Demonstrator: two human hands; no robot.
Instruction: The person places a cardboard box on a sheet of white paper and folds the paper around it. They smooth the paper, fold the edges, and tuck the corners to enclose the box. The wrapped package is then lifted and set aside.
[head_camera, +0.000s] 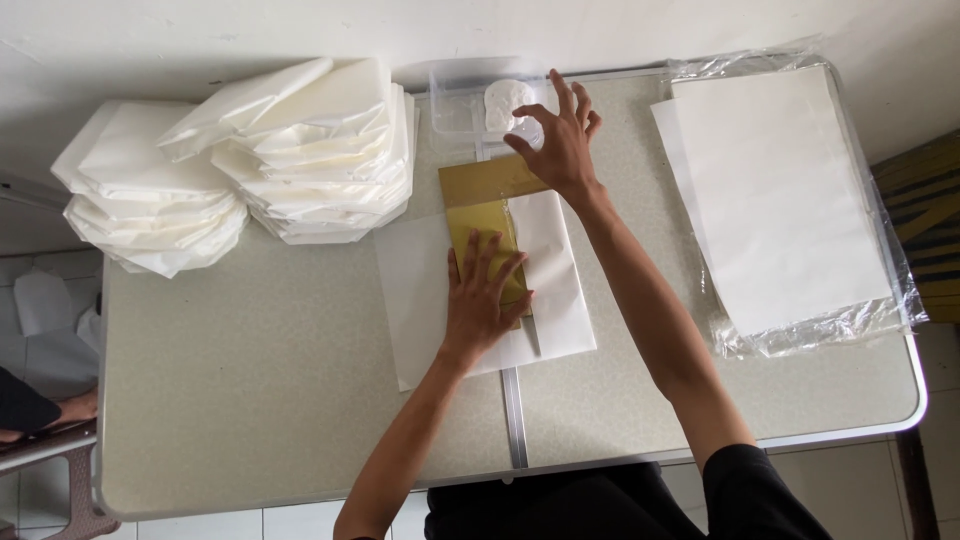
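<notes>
From above, the left hand (483, 298) lies flat, fingers spread, on a gold card (487, 235) over white paper (420, 290) mid-counter (250, 400). At twelve o'clock, the right hand (556, 135), fingers loosely spread, reaches over a clear plastic tray (462, 108).

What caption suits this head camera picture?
Left hand presses a gold board onto white paper; right hand reaches toward a clear tub.

A home workspace: a folding table (250, 400) on tiled floor (40, 300), stacked with folded white paper (300, 150).
</notes>
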